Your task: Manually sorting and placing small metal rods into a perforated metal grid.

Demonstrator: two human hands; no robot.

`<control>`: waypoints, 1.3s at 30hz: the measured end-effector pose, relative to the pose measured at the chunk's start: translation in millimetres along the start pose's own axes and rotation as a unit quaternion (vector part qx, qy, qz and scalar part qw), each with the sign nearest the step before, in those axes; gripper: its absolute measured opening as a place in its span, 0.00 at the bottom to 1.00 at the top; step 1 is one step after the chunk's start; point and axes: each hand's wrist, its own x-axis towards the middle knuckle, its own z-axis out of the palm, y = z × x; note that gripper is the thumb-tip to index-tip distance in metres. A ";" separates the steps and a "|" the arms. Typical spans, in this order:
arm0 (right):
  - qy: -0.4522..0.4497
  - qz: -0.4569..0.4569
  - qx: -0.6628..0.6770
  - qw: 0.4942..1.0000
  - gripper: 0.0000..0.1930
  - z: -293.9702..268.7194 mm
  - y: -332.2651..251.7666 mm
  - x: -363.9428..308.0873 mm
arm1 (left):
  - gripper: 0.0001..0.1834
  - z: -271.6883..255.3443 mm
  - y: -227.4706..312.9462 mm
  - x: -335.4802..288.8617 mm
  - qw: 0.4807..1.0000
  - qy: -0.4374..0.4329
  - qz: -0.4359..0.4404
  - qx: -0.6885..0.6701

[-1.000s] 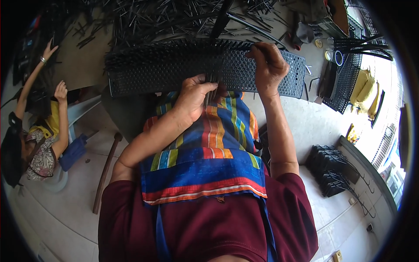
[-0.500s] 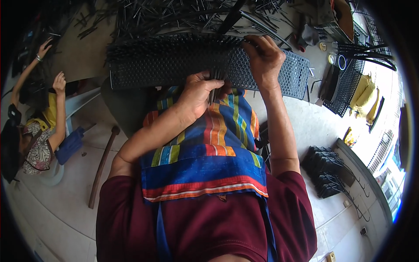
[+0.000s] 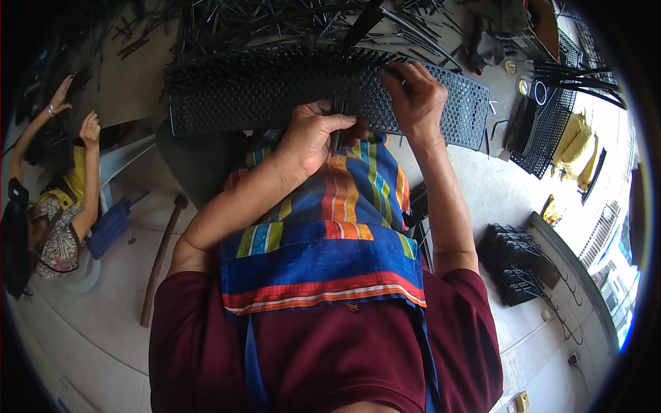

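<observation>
A long black perforated panel (image 3: 261, 96) lies across my lap, its left part bristling with thin black pins stuck through the holes. My left hand (image 3: 313, 134) is closed around a small bundle of thin black metal pins (image 3: 339, 124) at the panel's near edge. My right hand (image 3: 413, 96) rests on the panel's right half, fingers pinched at a hole near the row of inserted pins. A striped multicoloured apron (image 3: 330, 234) covers my lap below the panel.
A heap of loose black rods (image 3: 289, 20) lies beyond the panel. Another person (image 3: 55, 186) sits at the left on a white plastic chair. A wooden-handled hammer (image 3: 162, 258) lies on the floor. Black mesh panels (image 3: 544, 131) and stacked black parts (image 3: 516, 265) sit at the right.
My left hand has risen closer to the panel's edge with its pins. My right hand has shifted slightly along the panel. The view has tilted a little.
</observation>
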 end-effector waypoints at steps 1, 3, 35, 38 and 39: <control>-0.075 0.119 0.156 0.978 0.07 0.3 -2.9 -2.3 | 0.09 -0.9 0.5 0.1 1.000 -0.020 0.005 0.006; -0.143 0.235 0.303 0.912 0.06 -1.0 -3.5 -6.5 | 0.08 3.2 3.4 -0.6 0.999 -0.033 -0.002 0.028; 0.071 0.120 0.141 0.980 0.06 -7.9 17.6 9.7 | 0.07 8.1 -8.0 0.2 0.998 0.026 -0.010 0.049; 0.073 0.055 0.102 0.991 0.05 -6.8 19.8 10.5 | 0.06 11.1 -7.2 0.6 0.998 0.035 -0.015 0.041; 0.073 0.056 0.101 0.991 0.05 -6.8 20.2 11.7 | 0.05 14.3 -5.6 0.6 0.998 0.051 -0.005 0.039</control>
